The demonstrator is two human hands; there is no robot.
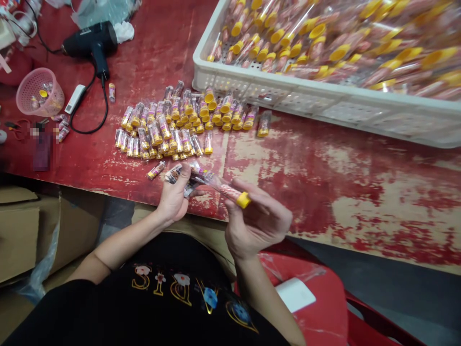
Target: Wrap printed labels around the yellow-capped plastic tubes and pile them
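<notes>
My left hand (176, 194) is closed on a stack of printed wrappers (175, 174), its thumb pressed on top. A clear tube with a yellow cap (234, 193) and pinkish contents is held in my right hand (257, 216), between thumb and fingers. The tube's far end meets the wrappers between the two hands; the exact contact is blurred. Just beyond my hands lies a pile of small wrapped tubes with yellow caps (163, 127). One wrapped tube (156, 170) rests apart, near my left hand.
A white crate (306, 96) full of yellow-capped tubes stands at the back right. At the left are a black heat gun (95, 43) with its cable, a pink basket (25, 98) and a white box (75, 99). A red chair (324, 293) is below the table edge.
</notes>
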